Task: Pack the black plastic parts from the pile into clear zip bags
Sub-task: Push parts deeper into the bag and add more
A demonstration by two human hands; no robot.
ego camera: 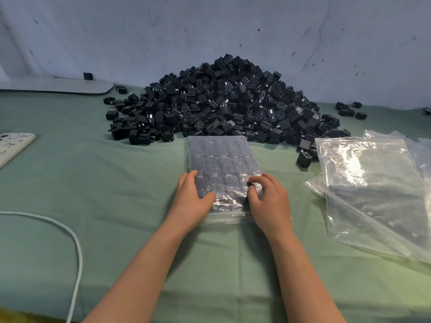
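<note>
Green cloth [116, 183] bears a filled bag [221, 157] before the pile [221, 101]; left hand [192, 199] clasps its left edge, right hand [268, 197] pinches its film.

head-worn, facing down-forward, close above table [70, 183]
</note>
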